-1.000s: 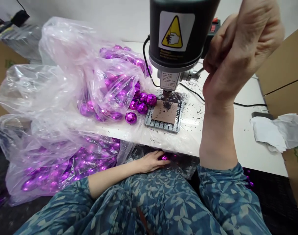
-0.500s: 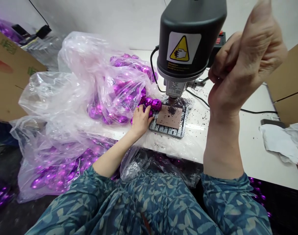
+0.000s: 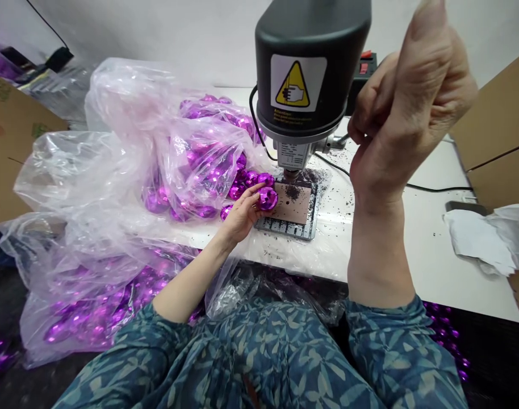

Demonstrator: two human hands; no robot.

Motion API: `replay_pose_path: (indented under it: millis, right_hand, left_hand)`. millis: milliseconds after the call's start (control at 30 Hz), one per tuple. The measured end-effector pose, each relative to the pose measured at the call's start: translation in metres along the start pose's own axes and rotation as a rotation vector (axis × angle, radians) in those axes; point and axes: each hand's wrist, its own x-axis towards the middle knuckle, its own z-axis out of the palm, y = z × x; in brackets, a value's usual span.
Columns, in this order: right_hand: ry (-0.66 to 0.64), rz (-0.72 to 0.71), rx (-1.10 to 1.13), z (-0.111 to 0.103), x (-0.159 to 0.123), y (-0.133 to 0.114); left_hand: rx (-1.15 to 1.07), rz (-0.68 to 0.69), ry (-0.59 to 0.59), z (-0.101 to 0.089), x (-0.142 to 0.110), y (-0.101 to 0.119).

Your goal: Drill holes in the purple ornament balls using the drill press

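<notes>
My left hand (image 3: pixel 241 216) is closed on a shiny purple faceted ball (image 3: pixel 268 197), holding it at the left edge of the drill press's metal base plate (image 3: pixel 288 228). A brown pad (image 3: pixel 294 203) lies on that plate under the drill bit (image 3: pixel 290 173). My right hand (image 3: pixel 406 108) is raised and wrapped round the thin metal feed lever (image 3: pixel 337 142) at the side of the dark drill press head (image 3: pixel 311 68). More purple balls (image 3: pixel 202 170) spill from a clear plastic bag (image 3: pixel 114 165) just left of the plate.
Dark drilling chips are scattered over the white table (image 3: pixel 417 250). A second bag of purple balls (image 3: pixel 93 307) hangs below the table edge at left. Cardboard boxes (image 3: pixel 493 130) stand at both sides, crumpled white paper (image 3: pixel 485 238) lies at right, and a black cable (image 3: pixel 434 187) crosses the table.
My left hand came up from below the table edge, reached the pile of balls, and now holds one ball beside the base plate. My right hand stayed on the lever.
</notes>
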Motion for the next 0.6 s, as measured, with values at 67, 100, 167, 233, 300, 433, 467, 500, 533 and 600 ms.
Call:
replay_pose_path:
  millis: [67, 100, 167, 233, 300, 433, 467, 500, 533, 600]
  right_hand:
    - [0.002, -0.015, -0.016, 0.001, -0.001, -0.001]
    - [0.004, -0.016, -0.024, 0.002, -0.001, -0.001]
    - [0.008, -0.016, -0.031, 0.003, -0.001, -0.002]
    - [0.022, -0.035, -0.028, 0.004, -0.002, -0.003]
    - [0.027, -0.040, -0.040, 0.005, -0.002, -0.003]
    - [0.032, -0.043, -0.090, 0.006, -0.001, -0.002]
    - [0.035, -0.058, -0.111, 0.006, -0.002, -0.003]
    - [0.036, -0.065, -0.138, 0.006, -0.002, -0.003]
    - [0.036, -0.062, -0.163, 0.006, -0.002, -0.004]
    - [0.026, -0.057, -0.181, 0.006, -0.003, -0.006]
  left_hand:
    - [0.090, 0.067, -0.015, 0.000, 0.006, -0.007]
    - [0.160, 0.114, -0.023, 0.000, 0.009, -0.011]
    - [0.315, 0.210, -0.019, -0.001, 0.015, -0.020]
    - [0.448, 0.281, -0.005, -0.001, 0.021, -0.027]
    - [0.551, 0.331, -0.002, -0.001, 0.025, -0.031]
    - [0.689, 0.434, -0.018, 0.001, 0.032, -0.032]
    - [0.708, 0.458, -0.022, 0.002, 0.033, -0.032]
    - [0.724, 0.479, -0.028, 0.003, 0.033, -0.032]
    - [0.739, 0.498, -0.033, 0.004, 0.034, -0.032]
    - [0.778, 0.535, -0.031, 0.007, 0.036, -0.031]
